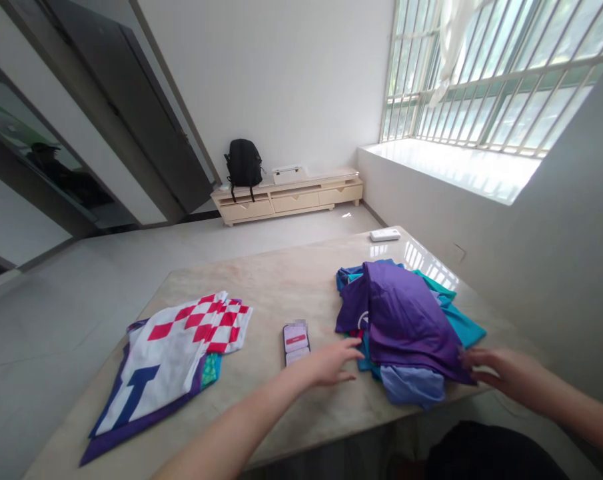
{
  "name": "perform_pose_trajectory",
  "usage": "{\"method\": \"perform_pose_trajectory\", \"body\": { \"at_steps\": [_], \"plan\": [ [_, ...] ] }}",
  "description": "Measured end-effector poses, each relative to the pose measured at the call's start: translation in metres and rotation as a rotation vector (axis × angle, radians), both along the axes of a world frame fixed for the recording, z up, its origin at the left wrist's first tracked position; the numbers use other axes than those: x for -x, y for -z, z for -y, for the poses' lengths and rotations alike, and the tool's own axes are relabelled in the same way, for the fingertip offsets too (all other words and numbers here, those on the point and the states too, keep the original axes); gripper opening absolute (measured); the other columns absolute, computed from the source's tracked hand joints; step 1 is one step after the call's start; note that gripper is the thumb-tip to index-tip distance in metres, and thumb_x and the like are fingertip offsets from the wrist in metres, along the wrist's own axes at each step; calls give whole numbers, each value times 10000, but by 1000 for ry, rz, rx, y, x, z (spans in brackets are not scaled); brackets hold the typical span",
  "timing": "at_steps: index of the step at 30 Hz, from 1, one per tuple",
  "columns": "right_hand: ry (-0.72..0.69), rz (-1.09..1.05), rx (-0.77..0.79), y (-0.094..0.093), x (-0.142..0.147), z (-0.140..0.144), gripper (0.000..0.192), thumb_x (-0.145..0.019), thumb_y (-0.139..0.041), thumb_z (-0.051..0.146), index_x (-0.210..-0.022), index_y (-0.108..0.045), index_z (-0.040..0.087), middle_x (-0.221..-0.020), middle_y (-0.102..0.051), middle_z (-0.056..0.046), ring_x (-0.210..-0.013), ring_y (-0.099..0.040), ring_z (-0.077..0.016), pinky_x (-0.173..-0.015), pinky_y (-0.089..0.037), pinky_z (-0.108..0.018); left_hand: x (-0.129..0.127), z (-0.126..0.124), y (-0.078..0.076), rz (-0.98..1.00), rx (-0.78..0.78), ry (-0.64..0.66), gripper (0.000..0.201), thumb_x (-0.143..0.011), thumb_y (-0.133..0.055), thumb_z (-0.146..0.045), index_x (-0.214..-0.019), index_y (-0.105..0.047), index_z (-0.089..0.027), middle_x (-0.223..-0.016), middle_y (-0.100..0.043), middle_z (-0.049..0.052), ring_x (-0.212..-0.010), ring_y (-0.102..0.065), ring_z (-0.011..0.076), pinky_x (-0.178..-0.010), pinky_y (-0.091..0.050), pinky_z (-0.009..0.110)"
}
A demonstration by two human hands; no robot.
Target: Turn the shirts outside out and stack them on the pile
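Note:
A purple shirt (406, 313) lies on top of a heap of clothes at the right of the table, its left part folded over. Blue and teal garments (461, 323) stick out around it, and a light blue cloth (414, 385) hangs out at the front. My right hand (501, 372) has its fingers closed on the shirt's near right corner. At the heap's left side, my left hand (334, 363) is open with fingers apart, close to the cloth. On the left lies a folded white shirt with red checks (181, 347), over purple and green cloth.
A phone (296, 341) with a lit screen lies between the two piles. A white device (385, 235) sits at the table's (276, 280) far edge. Beyond, a black backpack (244, 163) stands on a low wooden cabinet (291, 200). A barred window is at the right.

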State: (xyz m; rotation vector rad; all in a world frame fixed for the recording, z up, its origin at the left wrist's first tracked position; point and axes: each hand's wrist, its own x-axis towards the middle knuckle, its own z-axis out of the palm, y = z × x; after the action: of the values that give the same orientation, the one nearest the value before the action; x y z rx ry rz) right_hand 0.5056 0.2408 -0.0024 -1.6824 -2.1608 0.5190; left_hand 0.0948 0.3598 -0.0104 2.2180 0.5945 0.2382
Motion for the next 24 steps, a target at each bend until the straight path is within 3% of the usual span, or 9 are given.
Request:
{"method": "perform_pose_trajectory", "body": {
  "at_steps": [1, 3, 6, 9, 12, 16, 19, 21, 24],
  "plan": [
    [37, -7, 53, 11, 4, 20, 159, -866, -651, 451, -917, -801, 449, -1005, -799, -27, -896, -767, -332, -743, -625, -393, 8, 23, 16, -92, -27, 27, 477, -777, -764, -213, -1250, -706, -213, -1535, -507, 171, -1337, -567, 355, -1110, -465, 502],
    [105, -3, 111, 14, 14, 43, 262, -919, -571, 501, -1032, -792, 418, -1112, -781, -29, -972, -755, -330, -822, -618, -417, 26, 64, 38, -167, -55, -21, 481, -864, -697, -276, -1341, -646, -245, -1596, -434, 138, -1404, -501, 325, -1158, -421, 482],
    [163, 25, 76, -7, 31, 44, 329, -936, -535, 523, -1045, -791, 348, -1083, -785, -48, -900, -757, -307, -777, -607, -400, 61, 102, 47, -147, -78, -181, 388, -890, -665, -305, -1277, -677, -290, -1554, -504, 79, -1379, -527, 275, -1162, -418, 440],
    [88, 30, 26, -22, 61, 30, 327, -938, -540, 511, -1026, -787, 315, -1051, -789, -52, -903, -750, -303, -771, -593, -389, 115, 108, 40, -102, -165, -425, 229, -838, -683, -236, -1052, -755, -279, -1317, -698, 62, -1230, -636, 257, -1107, -461, 408],
    [-8, -39, 17, -13, 123, 33, 312, -955, -521, 471, -1047, -775, 314, -1094, -782, -59, -973, -742, -316, -826, -586, -406, 191, 97, 33, -128, -256, -783, 145, -831, -666, -222, -952, -745, -219, -1243, -712, 128, -1226, -618, 307, -1122, -421, 465],
    [-234, -180, 170, 31, 236, 90, 308, -961, -483, 376, -1030, -773, 302, -1044, -784, -63, -962, -738, -294, -854, -567, -385, 280, 88, 31, -181, -359, -1257, 403, -822, -681, -246, -1206, -656, -125, -1415, -564, 230, -1397, -442, 386, -1175, -312, 540],
    [-439, -272, 418, 81, 299, 139, 268, -906, -533, 304, -973, -787, 251, -938, -787, -45, -892, -739, -233, -802, -537, -273, 306, 81, 39, -200, -408, -1449, 418, -882, -625, -231, -1286, -617, -124, -1488, -498, 214, -1435, -400, 352, -1185, -316, 483],
    [-387, -255, 520, 116, 318, 158, 270, -855, -553, 265, -973, -792, 227, -900, -789, -59, -844, -742, -232, -730, -522, -255, 309, 75, 47, -215, -407, -1502, 307, -915, -611, -233, -1205, -665, -144, -1430, -556, 189, -1373, -478, 322, -1151, -370, 448],
    [-269, -173, 505, 150, 321, 169, 288, -798, -582, 244, -979, -805, 223, -944, -791, -94, -905, -739, -268, -765, -512, -280, 310, 70, 57, -244, -361, -1534, 210, -944, -648, -298, -1083, -691, -146, -1225, -674, 127, -1171, -621, 267, -1045, -476, 463]
  ]
}}
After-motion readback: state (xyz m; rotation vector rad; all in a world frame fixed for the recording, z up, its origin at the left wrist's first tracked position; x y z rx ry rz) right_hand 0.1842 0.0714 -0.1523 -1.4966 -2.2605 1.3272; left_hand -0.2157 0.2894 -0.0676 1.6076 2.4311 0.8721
